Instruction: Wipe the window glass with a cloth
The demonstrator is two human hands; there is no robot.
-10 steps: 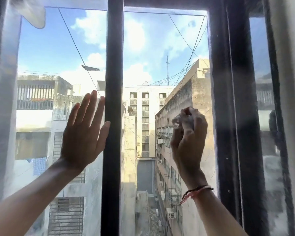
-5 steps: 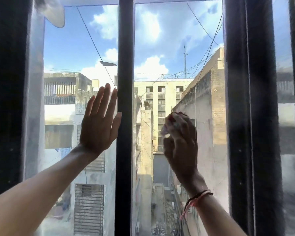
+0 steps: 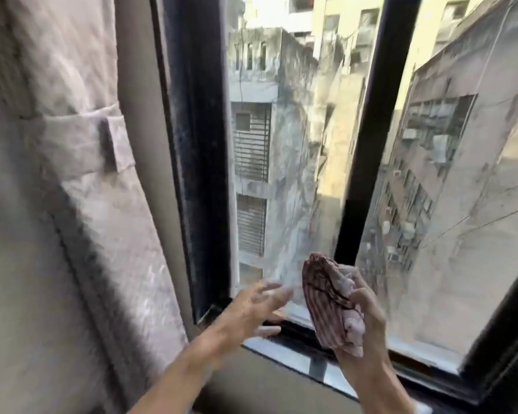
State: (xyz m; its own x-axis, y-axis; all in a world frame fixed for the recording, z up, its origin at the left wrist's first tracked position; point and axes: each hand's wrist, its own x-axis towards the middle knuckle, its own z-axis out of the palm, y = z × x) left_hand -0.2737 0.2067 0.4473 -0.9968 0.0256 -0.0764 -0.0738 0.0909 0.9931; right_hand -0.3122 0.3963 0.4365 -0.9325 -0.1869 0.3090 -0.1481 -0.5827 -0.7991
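1. Right hand (image 3: pixel 362 321): fingers curled tight round a bunched, pink-and-maroon striped cloth (image 3: pixel 331 306), held up low in the frame, in front of the bottom of the clear window glass (image 3: pixel 281 174) and the foot of the black upright bar (image 3: pixel 368 130) that divides the panes. Whether cloth touches glass: cannot tell.
2. Left hand (image 3: pixel 251 312): blurred, fingers spread and loose, gripping nothing, just beside the cloth and above the grey stone sill (image 3: pixel 284 351).
3. Glass: set in a dusty black metal frame (image 3: pixel 198 159), grey buildings visible through it. Hazy smears and specks remaining on the lower part of both panes, more on the pane to the right of the bar.
4. Pale crumpled curtain (image 3: pixel 81 144) hanging to the left, well apart from both hands.
5. Progress, as a judgement: wiping under way but unfinished; lower edge and corners near the sill apparently left to do. Upper glass out of view, so its condition unknown.
6. Likely step in hand: refolding or regripping the cloth, to judge by the free hand reaching toward it.
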